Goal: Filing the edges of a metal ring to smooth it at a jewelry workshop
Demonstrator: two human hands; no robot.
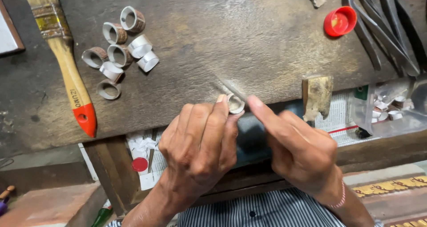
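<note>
Gripping a small ring [235, 104], left hand [200, 142]; right hand [298, 149] clamping file [231, 88]; loose rings [120, 53], paintbrush [66, 62] nearby

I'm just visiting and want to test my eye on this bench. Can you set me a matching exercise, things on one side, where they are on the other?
Things:
1. paintbrush
2. red cap
3. pile of rings
4. single ring

Places:
A. pinched in the left hand, with the right hand working a thin tool on it
B. far left, handle tip red
C. top right, beside dark metal tools
D. upper left, right of the brush

Pairs: 1-B, 2-C, 3-D, 4-A
</note>
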